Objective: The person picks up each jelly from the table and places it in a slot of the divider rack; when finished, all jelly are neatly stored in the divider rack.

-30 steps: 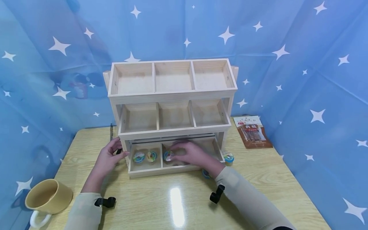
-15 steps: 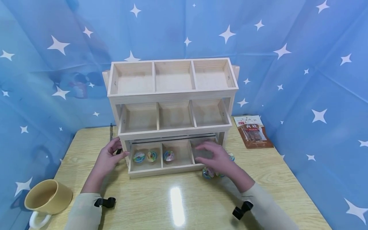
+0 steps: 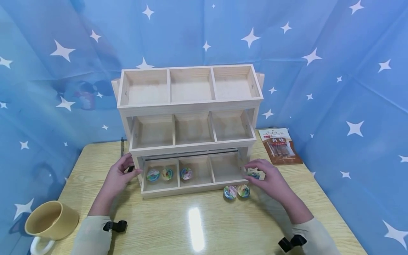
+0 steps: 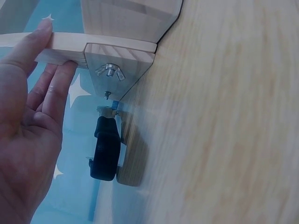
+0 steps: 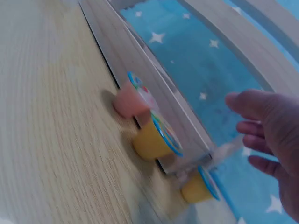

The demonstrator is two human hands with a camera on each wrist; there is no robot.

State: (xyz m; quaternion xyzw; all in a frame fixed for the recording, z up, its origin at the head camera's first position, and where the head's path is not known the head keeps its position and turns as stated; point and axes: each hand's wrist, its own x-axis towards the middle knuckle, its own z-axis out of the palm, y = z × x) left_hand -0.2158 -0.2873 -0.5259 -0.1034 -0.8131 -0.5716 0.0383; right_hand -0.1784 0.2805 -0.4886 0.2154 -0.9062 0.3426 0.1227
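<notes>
A three-tier wooden rack (image 3: 189, 107) with divided trays stands on the table. My left hand (image 3: 119, 179) grips its left upright, thumb on one side and fingers on the other, as the left wrist view shows on the wooden bar (image 4: 67, 43). My right hand (image 3: 271, 180) hovers beside the rack's lower right corner, fingers apart and holding nothing, over a yellow jelly cup (image 5: 194, 190). In front of the bottom tray stand a pink jelly cup (image 5: 128, 100) and another yellow jelly cup (image 5: 148, 141). The bottom tray has two jelly cups in its left compartment and one jelly cup (image 3: 186, 173) in the middle.
A brown and white snack packet (image 3: 280, 147) lies at the back right of the table. At the front left stands a tan mug (image 3: 60, 221) with a white handle. A blue star-patterned cloth (image 3: 191, 28) hangs behind and around the table.
My right hand has let go of the jelly cup in the middle compartment and moved right, past the bottom tray, to the cup beside the rack. The left hand stays on the upright.
</notes>
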